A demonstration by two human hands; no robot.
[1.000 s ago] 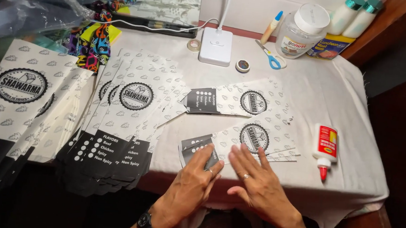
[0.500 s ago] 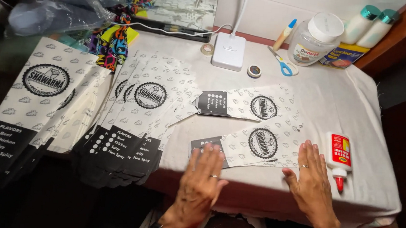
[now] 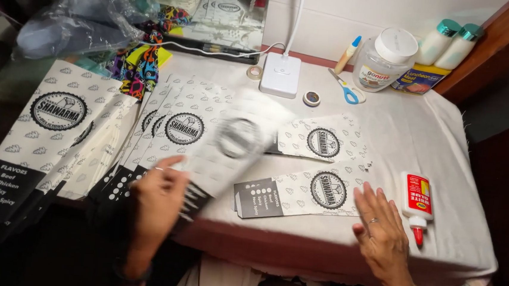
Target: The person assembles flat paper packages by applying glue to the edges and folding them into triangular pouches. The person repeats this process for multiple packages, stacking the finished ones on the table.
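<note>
My left hand [image 3: 158,199] grips the dark bottom end of a printed white paper sleeve [image 3: 230,144]; the sleeve is blurred and tilted up over the table. My right hand [image 3: 383,229] lies flat with fingers spread at the right end of another printed sleeve [image 3: 304,194], which rests on the white tablecloth [image 3: 398,141]. A third sleeve [image 3: 320,143] lies just behind it. A fanned stack of the same sleeves [image 3: 166,128] is spread to the left, with a bigger pile [image 3: 53,123] at the far left.
A white glue bottle with a red cap [image 3: 417,202] lies right of my right hand. At the back stand a white lamp base [image 3: 280,74], blue scissors [image 3: 345,91], a jar [image 3: 386,59], a tape roll [image 3: 253,72] and two bottles [image 3: 450,40]. A plastic bag [image 3: 78,17] sits back left.
My left hand moved left off the flat sleeve and lifted a sleeve from the fanned stack. My right hand slid right along the flat sleeve to its end.
</note>
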